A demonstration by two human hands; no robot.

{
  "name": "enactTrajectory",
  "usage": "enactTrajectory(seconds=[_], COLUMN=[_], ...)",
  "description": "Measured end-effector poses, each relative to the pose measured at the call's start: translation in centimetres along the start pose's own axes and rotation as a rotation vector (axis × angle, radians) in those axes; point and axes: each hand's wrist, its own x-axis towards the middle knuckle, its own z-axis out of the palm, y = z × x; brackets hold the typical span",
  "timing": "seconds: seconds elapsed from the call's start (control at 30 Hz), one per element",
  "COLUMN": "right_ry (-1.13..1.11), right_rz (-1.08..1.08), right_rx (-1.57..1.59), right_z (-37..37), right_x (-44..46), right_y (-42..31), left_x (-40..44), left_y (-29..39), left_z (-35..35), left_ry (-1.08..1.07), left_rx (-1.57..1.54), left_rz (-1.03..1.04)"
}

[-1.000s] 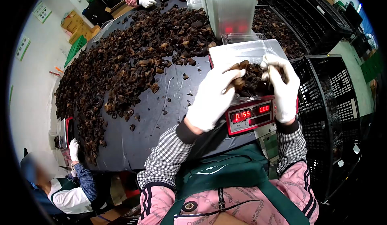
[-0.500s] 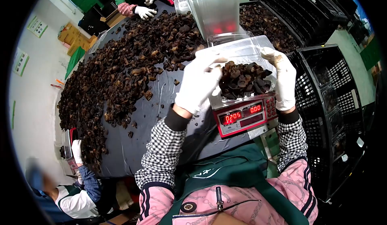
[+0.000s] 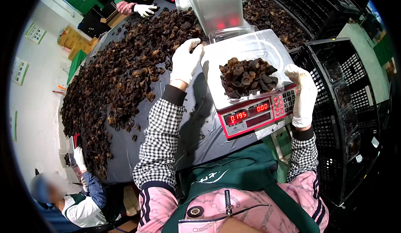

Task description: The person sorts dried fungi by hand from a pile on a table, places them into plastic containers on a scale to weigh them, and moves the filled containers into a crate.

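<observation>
A clear plastic box (image 3: 273, 53) with its lid folded back lies on the pale plate of the red scale (image 3: 234, 129). Dark brown, curled mushroom-like pieces (image 3: 248, 76) fill its near half. The display reads 0.195 and 0.00. My gloved left hand (image 3: 186, 61) hovers left of the scale near the big pile, its fingers curled but apart and nothing visible in them. At the scale's right edge is my gloved right hand (image 3: 303, 92), fingers bent inward beside the box; whether they hold anything is hidden.
The large pile of dark pieces (image 3: 121, 72) spreads over the dark table (image 3: 167, 128). Stacked clear boxes (image 3: 215, 5) stand behind the scale. Black crates (image 3: 340, 108) are at the right. A co-worker's gloved hand (image 3: 145, 10) is at the far edge, another person's (image 3: 79, 158) at lower left.
Both my hands have drawn back from the pieces, the left one toward the pile and the right one to the scale's edge. The reading went from 0.155 to 0.205, then 0.195.
</observation>
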Motion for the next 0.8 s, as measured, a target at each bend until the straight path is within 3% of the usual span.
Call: enactTrajectory(seconds=[0.17,0.23,0.37,0.43,0.5,0.57,0.67,0.7,0.8], right_ry=[-0.013,0.006,0.004,-0.001,-0.002,0.013,0.048,0.056,0.067], right_rz=[0.079,0.095,0.060,0.068,0.061,0.073,0.069,0.073,0.094], right_rx=[0.048,0.026,-0.064,-0.031,-0.027,-0.015,0.002,-0.012,-0.028], right_z=[-0.1,-0.2,-0.5,-0.1,0.4,0.7,0.7,0.5,0.1], right_x=[-1.2,-1.4,-1.6,-1.8,-1.9,-2.2,-2.5,-2.6,-2.8], right_y=[0.0,0.3,0.7,0.5,0.2,-0.1,-0.6,-0.8,-1.2], left_x=[2.1,2.0,-1.3,-2.4,-3.4,-3.5,-2.5,-1.9,-1.2], left_y=[0.4,1.7,6.6,9.2,10.8,10.8,9.9,10.5,10.6], left_z=[2.7,3.0,2.6,2.6,3.2,4.0,3.9,2.6,-0.3], left_ry=[0.114,0.192,-0.012,-0.057,-0.064,-0.156,-0.050,-0.214,-0.323], left_rx=[0.147,0.039,-0.085,0.198,0.298,0.418,0.098,-0.167,-0.897], left_rz=[-0.057,0.088,0.317,0.648,0.703,0.593,0.496,0.374,0.011])
